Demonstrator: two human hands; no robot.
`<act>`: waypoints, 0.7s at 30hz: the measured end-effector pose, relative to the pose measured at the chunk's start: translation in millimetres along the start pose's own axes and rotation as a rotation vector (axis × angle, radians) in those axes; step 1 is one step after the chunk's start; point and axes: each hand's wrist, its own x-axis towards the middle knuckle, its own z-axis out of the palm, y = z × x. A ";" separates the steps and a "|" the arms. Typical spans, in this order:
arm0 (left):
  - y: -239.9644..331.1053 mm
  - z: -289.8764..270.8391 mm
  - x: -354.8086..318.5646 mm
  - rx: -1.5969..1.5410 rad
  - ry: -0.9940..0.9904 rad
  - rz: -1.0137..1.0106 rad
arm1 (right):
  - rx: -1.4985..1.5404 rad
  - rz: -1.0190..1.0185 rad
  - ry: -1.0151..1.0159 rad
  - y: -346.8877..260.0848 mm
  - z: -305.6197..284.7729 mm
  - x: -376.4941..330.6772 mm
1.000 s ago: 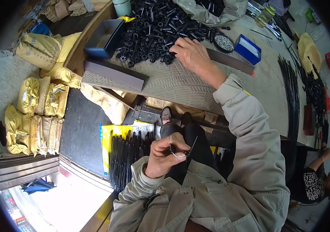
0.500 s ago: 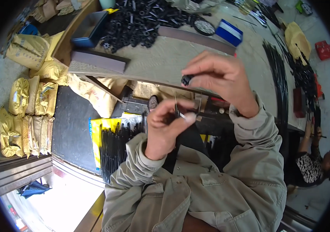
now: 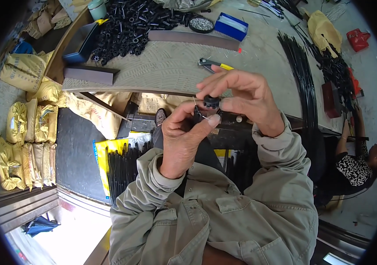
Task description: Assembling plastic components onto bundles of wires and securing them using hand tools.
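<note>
Head view: my right hand (image 3: 245, 95) pinches a small round black plastic part (image 3: 211, 102) at its fingertips, just above the grey ribbed table (image 3: 170, 66), while my left hand (image 3: 184, 137) grips a thin springy wire piece (image 3: 199, 112) between thumb and forefinger, touching that part. Half a second ago both hands were a little lower and further apart; now they meet.

Bare bench (image 3: 170, 66) beyond pliers (image 3: 212, 65)
</note>
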 end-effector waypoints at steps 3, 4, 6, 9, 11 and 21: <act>-4.4 -2.0 1.2 0.027 -0.027 0.048 | -0.167 -0.083 -0.075 3.8 -12.4 0.6; -5.4 -3.0 0.7 0.030 -0.024 0.047 | -0.253 -0.125 -0.112 5.0 -14.2 0.6; -9.2 -6.1 -0.1 0.006 -0.022 0.028 | -0.393 -0.176 -0.101 -2.4 -8.4 -1.0; -8.3 -9.8 -0.4 0.001 -0.019 0.013 | -0.673 -0.284 -0.071 -10.3 5.1 -6.4; -7.8 -11.2 0.2 -0.006 -0.036 -0.004 | -0.857 -0.346 0.031 -8.7 13.4 -11.0; -5.0 -25.3 -6.3 -0.045 -0.071 0.007 | -0.768 -0.450 0.190 18.2 25.9 -18.5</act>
